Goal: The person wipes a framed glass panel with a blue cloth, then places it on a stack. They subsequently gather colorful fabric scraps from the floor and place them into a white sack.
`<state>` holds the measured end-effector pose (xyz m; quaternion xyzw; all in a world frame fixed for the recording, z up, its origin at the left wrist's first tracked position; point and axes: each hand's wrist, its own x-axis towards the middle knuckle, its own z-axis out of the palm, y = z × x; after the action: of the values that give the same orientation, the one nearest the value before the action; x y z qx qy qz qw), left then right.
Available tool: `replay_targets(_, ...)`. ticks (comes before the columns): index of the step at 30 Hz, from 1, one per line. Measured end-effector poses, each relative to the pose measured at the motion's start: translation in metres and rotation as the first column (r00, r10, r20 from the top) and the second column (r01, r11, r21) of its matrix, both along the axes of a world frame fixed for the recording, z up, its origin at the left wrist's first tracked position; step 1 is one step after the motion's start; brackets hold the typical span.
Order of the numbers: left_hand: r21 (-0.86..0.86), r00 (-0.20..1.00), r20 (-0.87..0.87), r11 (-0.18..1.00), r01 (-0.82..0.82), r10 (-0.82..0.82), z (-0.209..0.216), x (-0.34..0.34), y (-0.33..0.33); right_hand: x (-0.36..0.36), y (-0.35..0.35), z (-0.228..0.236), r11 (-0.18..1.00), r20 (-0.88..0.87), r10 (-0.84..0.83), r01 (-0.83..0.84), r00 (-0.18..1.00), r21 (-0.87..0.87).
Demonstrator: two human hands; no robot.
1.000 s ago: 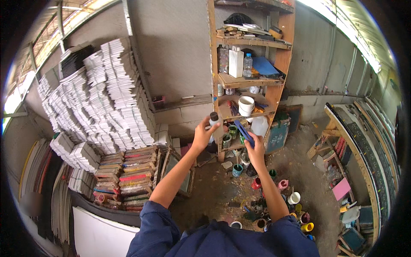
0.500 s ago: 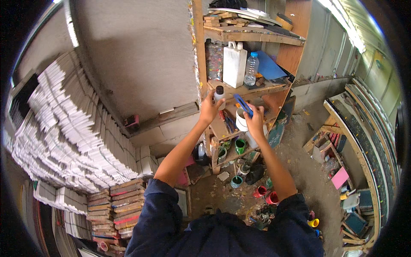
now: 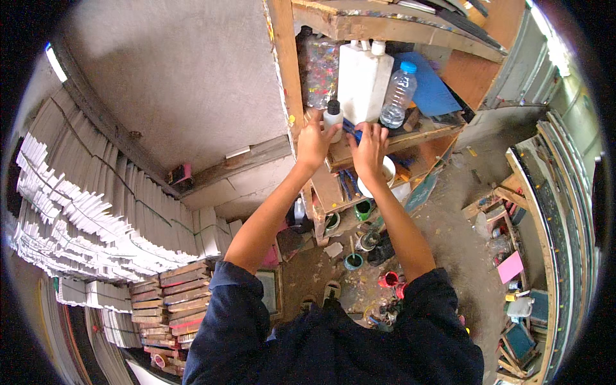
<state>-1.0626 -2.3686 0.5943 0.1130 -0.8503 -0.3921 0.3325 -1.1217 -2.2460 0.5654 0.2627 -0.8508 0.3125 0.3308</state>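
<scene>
My left hand (image 3: 312,142) is wrapped round a small translucent bottle (image 3: 333,120) with a black cap, held upright at the front of the middle shelf. My right hand (image 3: 369,151) is closed on a slim blue tool (image 3: 351,130), shaped like a utility knife, at the shelf's front edge; the fingers hide part of it. Just behind the hands stand a large white jug (image 3: 363,83) and a clear plastic bottle (image 3: 399,96) with a blue cap. Below my right hand sits a white tub (image 3: 387,168), partly covered by the wrist.
The wooden shelf unit (image 3: 287,70) fills the centre. A blue sheet (image 3: 433,90) leans at its right. Tall stacks of white bundles (image 3: 109,192) and wooden frames (image 3: 183,295) stand at left. On the floor are a green paint pot (image 3: 362,210) and red pots (image 3: 389,280).
Both hands have moved up and forward to the middle shelf, with the bottle and the blue tool. The view has come closer to the shelves.
</scene>
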Motion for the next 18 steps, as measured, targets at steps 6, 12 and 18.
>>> replay_targets(6,-0.008,0.998,-0.056,1.000,-0.020,0.020,-0.005,-0.006,0.011,0.004,0.000,-0.003,0.991,-0.029,0.064,-0.067,0.998,-0.119)
replay_targets(12,-0.007,0.957,-0.273,0.995,0.100,-0.098,-0.019,-0.010,0.009,0.016,0.008,0.001,0.958,-0.093,0.161,-0.179,0.982,-0.224)
replay_targets(18,-0.001,0.856,-0.515,0.998,0.056,-0.049,-0.016,0.037,0.048,0.072,0.084,-0.001,0.978,-0.031,0.054,-0.059,0.998,-0.201)
